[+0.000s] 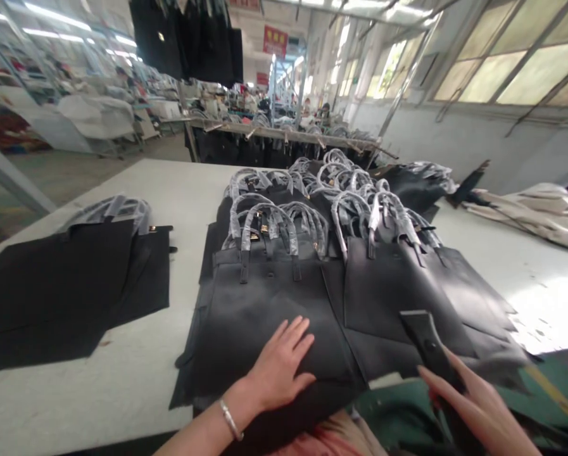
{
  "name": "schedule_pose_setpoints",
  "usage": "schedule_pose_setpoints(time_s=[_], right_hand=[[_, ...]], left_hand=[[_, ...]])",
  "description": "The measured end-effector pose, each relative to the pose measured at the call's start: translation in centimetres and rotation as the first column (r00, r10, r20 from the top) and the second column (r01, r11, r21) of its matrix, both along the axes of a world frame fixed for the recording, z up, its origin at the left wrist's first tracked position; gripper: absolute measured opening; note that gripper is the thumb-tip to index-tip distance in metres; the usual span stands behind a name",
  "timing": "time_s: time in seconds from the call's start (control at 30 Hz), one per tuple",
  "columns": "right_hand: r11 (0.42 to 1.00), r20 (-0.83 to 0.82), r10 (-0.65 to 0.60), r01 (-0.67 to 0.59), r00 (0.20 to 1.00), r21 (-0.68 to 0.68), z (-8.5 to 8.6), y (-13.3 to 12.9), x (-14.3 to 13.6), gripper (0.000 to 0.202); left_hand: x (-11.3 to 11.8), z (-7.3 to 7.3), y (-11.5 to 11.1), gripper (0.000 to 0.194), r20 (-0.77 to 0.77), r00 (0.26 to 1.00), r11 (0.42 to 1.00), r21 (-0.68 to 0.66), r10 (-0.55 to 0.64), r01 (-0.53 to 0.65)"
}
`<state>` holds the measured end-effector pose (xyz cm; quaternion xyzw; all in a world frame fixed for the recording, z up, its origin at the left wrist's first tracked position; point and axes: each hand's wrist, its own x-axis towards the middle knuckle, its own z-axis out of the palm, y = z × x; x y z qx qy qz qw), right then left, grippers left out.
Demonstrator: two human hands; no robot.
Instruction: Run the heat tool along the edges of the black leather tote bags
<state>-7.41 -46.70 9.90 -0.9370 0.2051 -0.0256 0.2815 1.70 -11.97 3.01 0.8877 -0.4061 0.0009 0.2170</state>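
Observation:
My left hand [284,364] lies flat with fingers spread on the front of a black handbag [265,310], the nearest of a stack. A silver bracelet [231,419] circles that wrist. Held between thumb and fingers of my right hand [468,396] is a black strap [423,335], broad at its upper end, with what looks like a snap on it; its lower part runs down out of view. Beside the nearest bag lies another black bag [397,291]. Both bags' handles [269,221] are wrapped in clear plastic and point away from me.
More black bags [75,272] lie at the left of the pale table [183,190]. Behind the stacks stands a metal rack [288,132], and black pieces [189,44] hang overhead. Cream fabric [540,206] lies at the far right. Green material [397,411] is near my lap.

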Motion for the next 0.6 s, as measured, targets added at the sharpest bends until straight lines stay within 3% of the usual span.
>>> schedule_pose_setpoints(time_s=[0.1, 0.3, 0.47, 0.6], right_hand=[[0.977, -0.172, 0.179, -0.154, 0.969, 0.149, 0.9, 1.9, -0.1, 0.07], [0.896, -0.365, 0.321, -0.156, 0.874, 0.416, 2.4, 3.7, -1.4, 0.078], [0.827, -0.397, 0.449, -0.203, 0.801, 0.524, 3.6, 5.5, -0.9, 0.051], [0.783, -0.427, 0.504, -0.189, 0.751, 0.593, 3.0, 6.8, 0.3, 0.028]], left_hand=[[-0.2, -0.7, -2.9, 0.063, 0.006, 0.999, 0.999, 0.035, -0.038, 0.038], [-0.2, -1.3, -3.8, 0.06, 0.058, 0.998, 0.996, 0.084, -0.007, 0.002], [-0.3, -1.3, -3.7, 0.06, 0.07, 0.997, 0.993, 0.114, -0.011, 0.003], [-0.2, -1.4, -3.7, 0.061, 0.063, 0.998, 0.993, 0.114, -0.017, 0.01]])
